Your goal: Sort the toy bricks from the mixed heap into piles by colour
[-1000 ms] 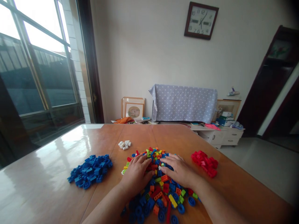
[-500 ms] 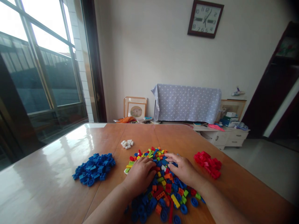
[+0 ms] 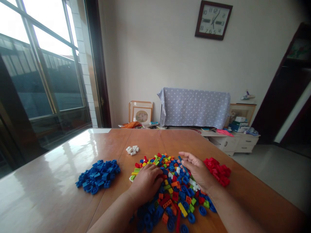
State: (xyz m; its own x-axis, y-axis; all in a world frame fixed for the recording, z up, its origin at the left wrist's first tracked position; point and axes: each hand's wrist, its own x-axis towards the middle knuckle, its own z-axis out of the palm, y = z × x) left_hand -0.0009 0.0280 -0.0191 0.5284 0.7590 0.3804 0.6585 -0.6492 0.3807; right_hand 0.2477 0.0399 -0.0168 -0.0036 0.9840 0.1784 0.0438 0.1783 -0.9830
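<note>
Pinching a long blue brick (image 3: pixel 183 164) in the right hand (image 3: pixel 199 172), right of bottom centre; resting the left hand (image 3: pixel 146 180), grip unclear, on the mixed brick pile (image 3: pixel 173 195), bottom centre of the desk (image 3: pixel 160 139).

Pale wall (image 3: pixel 145 48) with square clock (image 3: pixel 213 20), bright window (image 3: pixel 48 58), probably dark doorway (image 3: pixel 279 97) right.

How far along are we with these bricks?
Partway, by the look of it. Already grouped: a blue pile, a small white pile and a red pile. In hand: a long blue piece in the right hand; the left hand is at the mixed pile. Left: that pile's many blue, red, white, green, yellow and orange pieces.
</note>
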